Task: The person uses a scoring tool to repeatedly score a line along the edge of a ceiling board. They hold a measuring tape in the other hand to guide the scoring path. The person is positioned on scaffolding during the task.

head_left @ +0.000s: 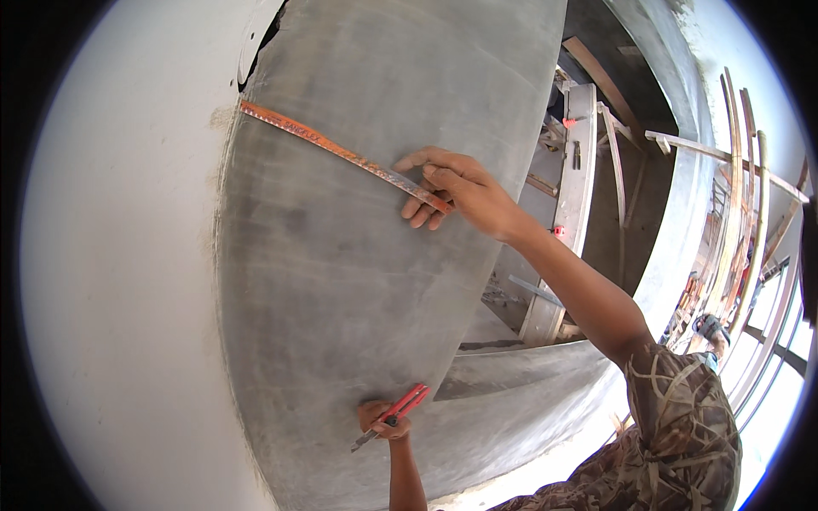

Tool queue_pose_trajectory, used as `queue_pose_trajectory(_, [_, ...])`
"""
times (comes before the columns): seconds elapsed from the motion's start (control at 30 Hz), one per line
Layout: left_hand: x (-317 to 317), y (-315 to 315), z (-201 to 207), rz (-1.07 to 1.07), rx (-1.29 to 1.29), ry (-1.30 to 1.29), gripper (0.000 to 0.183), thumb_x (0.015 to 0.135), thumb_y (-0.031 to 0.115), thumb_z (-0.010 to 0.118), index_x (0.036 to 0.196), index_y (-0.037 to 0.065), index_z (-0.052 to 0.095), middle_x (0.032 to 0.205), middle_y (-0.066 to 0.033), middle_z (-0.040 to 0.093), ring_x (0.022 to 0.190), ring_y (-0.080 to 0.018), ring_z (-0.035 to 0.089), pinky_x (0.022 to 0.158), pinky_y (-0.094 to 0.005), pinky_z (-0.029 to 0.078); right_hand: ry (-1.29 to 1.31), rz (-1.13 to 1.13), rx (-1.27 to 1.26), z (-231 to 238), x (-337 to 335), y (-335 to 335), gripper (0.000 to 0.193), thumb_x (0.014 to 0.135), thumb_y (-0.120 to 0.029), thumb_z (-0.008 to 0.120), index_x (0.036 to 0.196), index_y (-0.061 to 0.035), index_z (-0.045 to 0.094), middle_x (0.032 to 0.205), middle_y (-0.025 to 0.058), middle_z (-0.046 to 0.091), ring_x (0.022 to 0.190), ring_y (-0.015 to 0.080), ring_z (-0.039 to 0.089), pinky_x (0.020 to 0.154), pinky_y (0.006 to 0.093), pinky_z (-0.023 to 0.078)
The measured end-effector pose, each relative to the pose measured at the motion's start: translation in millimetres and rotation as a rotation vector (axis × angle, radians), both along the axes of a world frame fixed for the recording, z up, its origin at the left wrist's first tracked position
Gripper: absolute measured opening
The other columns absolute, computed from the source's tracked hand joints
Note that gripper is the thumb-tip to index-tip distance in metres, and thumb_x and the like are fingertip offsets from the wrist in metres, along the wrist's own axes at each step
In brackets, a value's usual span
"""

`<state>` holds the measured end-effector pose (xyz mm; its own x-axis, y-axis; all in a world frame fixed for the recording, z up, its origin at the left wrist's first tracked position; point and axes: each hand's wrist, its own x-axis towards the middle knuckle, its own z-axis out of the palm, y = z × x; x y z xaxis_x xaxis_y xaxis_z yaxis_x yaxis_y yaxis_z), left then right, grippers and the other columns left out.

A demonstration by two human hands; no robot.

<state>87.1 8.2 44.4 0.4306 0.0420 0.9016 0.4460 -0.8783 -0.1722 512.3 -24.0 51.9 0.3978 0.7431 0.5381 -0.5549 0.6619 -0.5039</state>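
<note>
My right hand reaches up to a grey cement surface and grips one end of a hacksaw blade between thumb and fingers. The blade is orange, worn and toothed along one edge. It slants up to the left, its far tip at the joint with the white wall. Lower down, my left hand is closed round a red utility knife. The knife's metal blade is out and points down to the left, close to the grey surface.
A dark jagged gap breaks the wall joint at the top. Right of the grey surface is an opening with a pale plank and wooden braces. Wooden poles stand farther right, near what looks like another person.
</note>
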Motion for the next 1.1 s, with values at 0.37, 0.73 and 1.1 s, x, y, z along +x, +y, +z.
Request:
queue_pose_trajectory(0.37, [-6,3,-1,-0.021,0.054,-0.009,0.055,0.101,0.041,0.027,0.059,0.010,0.045,0.053,-0.0060,0.051,0.047,-0.0232,0.047,0.048,-0.0359,0.033,-0.057,-0.042,-0.063,7,-2,-7,0.034,0.103,-0.026,0.038,0.119,-0.0030,0.057,0.079,0.0088,0.065,0.068,0.0143,0.061,0.061,0.0286,0.049])
queue_pose_trajectory(0.73, [5,10,-2,-0.020,-0.052,0.015,0.059,0.100,0.049,0.029,0.061,0.009,0.047,0.057,-0.0040,0.049,0.054,-0.0183,0.044,0.052,-0.0338,0.032,-0.126,-0.425,-0.172,-114,-20,-2,0.023,0.102,-0.020,0.045,0.088,-0.0026,0.052,0.068,-0.0006,0.038,0.062,0.0091,0.038,0.057,0.0260,0.034])
queue_pose_trajectory(1.1, [-20,2,-7,-0.014,-0.002,-0.028,0.060,0.101,0.049,0.027,0.060,0.009,0.045,0.058,-0.0033,0.049,0.056,-0.0173,0.046,0.052,-0.0308,0.033,-0.158,-0.772,-0.499,-202,-3,-173,0.010,0.079,0.001,0.071,0.088,-0.0024,0.067,0.085,0.0054,0.059,0.078,0.0153,0.056,0.069,0.0281,0.044])
